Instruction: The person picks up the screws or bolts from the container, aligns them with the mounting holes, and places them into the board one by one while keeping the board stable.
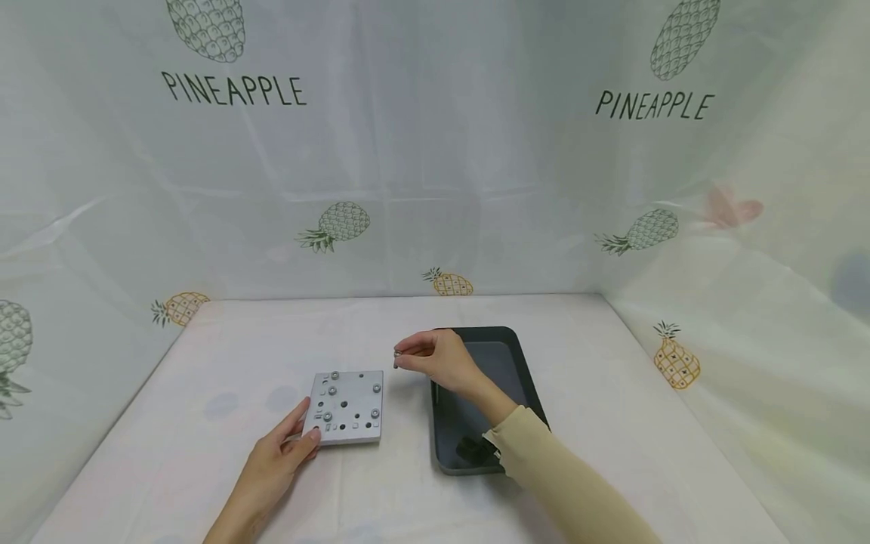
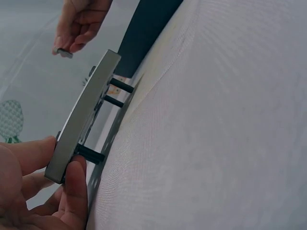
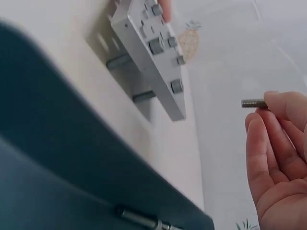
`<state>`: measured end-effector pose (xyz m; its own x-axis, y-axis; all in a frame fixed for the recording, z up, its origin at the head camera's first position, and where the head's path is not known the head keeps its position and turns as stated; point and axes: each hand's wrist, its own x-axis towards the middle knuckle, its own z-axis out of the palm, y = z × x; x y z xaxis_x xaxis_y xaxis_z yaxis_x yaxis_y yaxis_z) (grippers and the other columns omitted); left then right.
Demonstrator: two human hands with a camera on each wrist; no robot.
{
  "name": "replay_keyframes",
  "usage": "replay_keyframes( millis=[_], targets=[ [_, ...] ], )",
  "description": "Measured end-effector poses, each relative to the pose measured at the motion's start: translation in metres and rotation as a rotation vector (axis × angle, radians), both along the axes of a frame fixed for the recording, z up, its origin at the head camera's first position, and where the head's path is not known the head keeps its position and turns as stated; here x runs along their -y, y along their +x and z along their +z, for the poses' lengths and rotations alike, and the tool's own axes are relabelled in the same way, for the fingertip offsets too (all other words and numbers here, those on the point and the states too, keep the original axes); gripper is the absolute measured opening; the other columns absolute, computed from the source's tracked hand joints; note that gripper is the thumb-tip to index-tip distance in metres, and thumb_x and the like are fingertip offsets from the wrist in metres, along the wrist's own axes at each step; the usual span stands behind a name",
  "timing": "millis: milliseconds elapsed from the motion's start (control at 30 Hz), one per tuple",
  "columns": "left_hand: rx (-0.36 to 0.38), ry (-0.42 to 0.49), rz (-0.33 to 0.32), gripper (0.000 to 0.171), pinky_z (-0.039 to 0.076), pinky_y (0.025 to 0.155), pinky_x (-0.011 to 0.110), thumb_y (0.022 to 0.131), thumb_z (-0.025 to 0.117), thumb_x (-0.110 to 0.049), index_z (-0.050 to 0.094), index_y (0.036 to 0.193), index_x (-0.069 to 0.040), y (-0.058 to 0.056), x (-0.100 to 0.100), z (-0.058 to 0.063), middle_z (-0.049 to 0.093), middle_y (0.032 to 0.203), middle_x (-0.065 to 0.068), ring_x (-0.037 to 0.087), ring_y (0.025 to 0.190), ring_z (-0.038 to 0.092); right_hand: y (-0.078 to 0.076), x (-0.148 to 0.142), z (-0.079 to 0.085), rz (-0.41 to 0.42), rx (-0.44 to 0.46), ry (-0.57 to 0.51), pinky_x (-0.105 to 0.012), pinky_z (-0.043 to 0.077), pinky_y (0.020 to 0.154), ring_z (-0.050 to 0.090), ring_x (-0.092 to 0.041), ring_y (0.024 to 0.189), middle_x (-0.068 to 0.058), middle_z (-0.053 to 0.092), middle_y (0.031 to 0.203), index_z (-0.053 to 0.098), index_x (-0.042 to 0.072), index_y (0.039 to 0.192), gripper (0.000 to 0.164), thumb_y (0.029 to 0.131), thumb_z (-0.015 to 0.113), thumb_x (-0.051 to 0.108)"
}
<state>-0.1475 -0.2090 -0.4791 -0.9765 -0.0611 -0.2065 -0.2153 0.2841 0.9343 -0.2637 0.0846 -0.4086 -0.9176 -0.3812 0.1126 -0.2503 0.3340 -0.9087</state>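
Observation:
A square silver metal plate point(image 1: 356, 387) with holes and several socket-head screws stands on short legs, visible beneath it in both wrist views. My left hand point(image 1: 272, 457) grips its near left corner, thumb on the top face and fingers at the edge and underside. To the right of the plate and above the table, my right hand point(image 1: 445, 363) pinches a small metal screw point(image 3: 253, 103) between thumb and fingertips. Its threaded end sticks out towards the plate in the right wrist view, apart from it; the fingers hide the rest.
A dark rectangular tray point(image 1: 439, 453) lies right of the plate, under my right forearm. Inside it are a black object point(image 1: 472, 451), of unclear kind, and a slim metal piece point(image 3: 139, 218) by the wall. A pineapple-print sheet point(image 1: 435, 151) hangs behind the white-covered table point(image 1: 387, 499).

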Motion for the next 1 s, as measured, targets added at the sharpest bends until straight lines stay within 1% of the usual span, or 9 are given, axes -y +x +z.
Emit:
replay_keyframes(
  millis=[167, 367, 533, 700, 1000],
  targets=[
    [-0.001, 0.014, 0.004, 0.073, 0.057, 0.091, 0.022, 0.107, 0.068, -0.020, 0.031, 0.169, -0.018, 0.000, 0.001, -0.001, 0.049, 0.151, 0.023, 0.019, 0.116, 0.066, 0.000, 0.012, -0.002, 0.018, -0.019, 0.012, -0.029, 0.058, 0.080, 0.075, -0.012, 0.088, 0.004, 0.080, 0.098, 0.083, 0.018, 0.110, 0.018, 0.093, 0.085, 0.022],
    [0.009, -0.001, 0.016, 0.073, 0.057, 0.090, 0.020, 0.106, 0.069, -0.023, 0.032, 0.169, -0.022, -0.002, 0.001, -0.003, 0.050, 0.149, 0.021, 0.017, 0.113, 0.067, -0.002, 0.027, -0.005, 0.031, -0.046, 0.032, -0.026, 0.057, 0.078, 0.073, -0.009, 0.087, 0.006, 0.080, 0.097, 0.083, 0.017, 0.110, 0.018, 0.093, 0.085, 0.022],
    [0.000, -0.011, 0.017, 0.072, 0.058, 0.090, 0.021, 0.106, 0.069, -0.022, 0.033, 0.169, -0.021, -0.002, 0.001, -0.003, 0.052, 0.147, 0.021, 0.017, 0.112, 0.067, 0.005, 0.042, -0.004, 0.068, -0.018, 0.010, -0.024, 0.056, 0.076, 0.073, -0.009, 0.087, 0.006, 0.079, 0.097, 0.083, 0.016, 0.111, 0.019, 0.092, 0.086, 0.019],
    [-0.007, -0.017, 0.008, 0.072, 0.057, 0.091, 0.022, 0.106, 0.069, -0.023, 0.033, 0.169, -0.020, -0.002, 0.002, -0.001, 0.052, 0.148, 0.021, 0.019, 0.114, 0.067, 0.010, 0.055, -0.009, 0.098, 0.002, 0.003, -0.021, 0.056, 0.076, 0.073, -0.007, 0.085, 0.007, 0.079, 0.094, 0.083, 0.013, 0.110, 0.020, 0.091, 0.086, 0.016],
    [-0.005, -0.007, 0.000, 0.072, 0.058, 0.091, 0.022, 0.106, 0.069, -0.023, 0.033, 0.169, -0.020, -0.001, 0.002, 0.000, 0.051, 0.148, 0.022, 0.019, 0.115, 0.068, 0.014, 0.072, -0.020, 0.102, -0.008, 0.039, -0.020, 0.055, 0.074, 0.070, -0.004, 0.081, 0.009, 0.078, 0.092, 0.084, 0.016, 0.107, 0.017, 0.090, 0.087, 0.016]
  ],
)
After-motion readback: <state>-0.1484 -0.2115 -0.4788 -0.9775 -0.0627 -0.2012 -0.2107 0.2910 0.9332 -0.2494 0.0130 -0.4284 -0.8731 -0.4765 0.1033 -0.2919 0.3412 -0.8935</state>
